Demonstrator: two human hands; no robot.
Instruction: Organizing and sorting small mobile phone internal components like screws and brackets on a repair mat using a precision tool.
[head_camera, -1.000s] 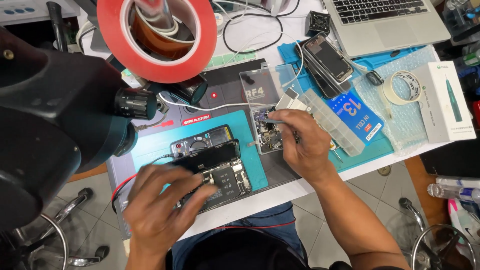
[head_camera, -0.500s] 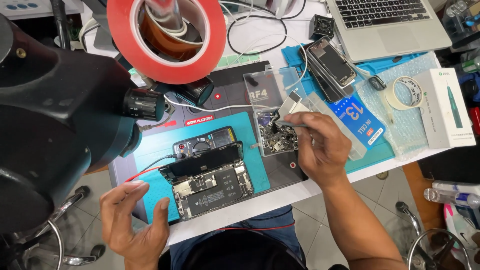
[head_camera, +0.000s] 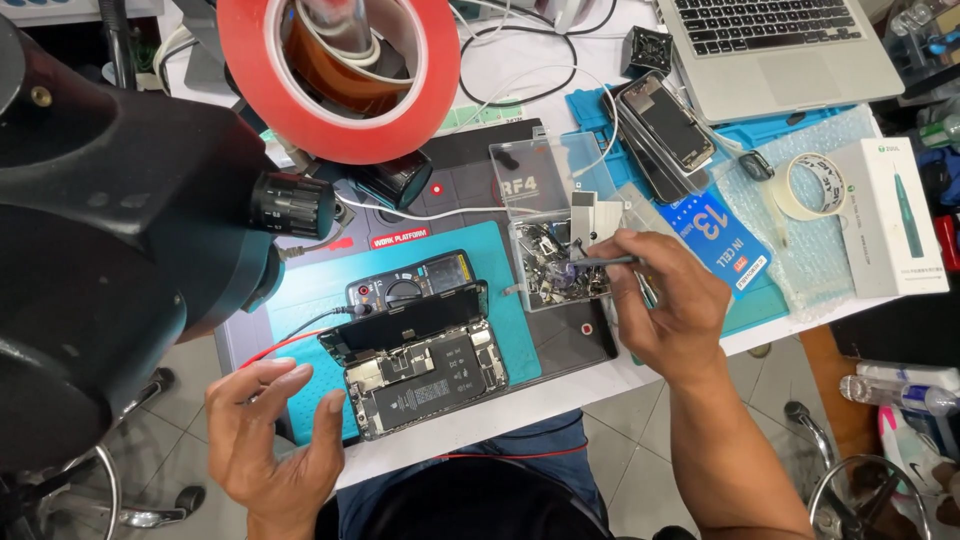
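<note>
From the head camera, the right hand (head_camera: 668, 305) pinches a pair of slim tweezers (head_camera: 598, 263), their tips reaching into a small clear parts box (head_camera: 560, 265) filled with tiny metal bits. The box's lid (head_camera: 528, 178) stands flipped open behind it, on a dark work mat (head_camera: 470, 160).

The left hand (head_camera: 275, 435) hovers at the near edge of the desk (head_camera: 520, 400), fingers spread wide and holding nothing, just beside the lower left corner of an opened phone (head_camera: 425, 375). That phone lies on a teal mat (head_camera: 500, 300) with its insides showing and its screen panel (head_camera: 405, 320) tilted up along the far side. A multimeter (head_camera: 410, 285) lies just behind the screen panel, and a red wire (head_camera: 275, 345) runs off to the left.

A large black microscope body (head_camera: 110, 250) fills the left side of the view, and a red tape roll (head_camera: 335, 75) hangs near the top. Farther right lie a stack of phones (head_camera: 665, 125), a laptop (head_camera: 780, 50), a roll of pale tape (head_camera: 810, 185) on bubble wrap, and a white box (head_camera: 890, 215).
</note>
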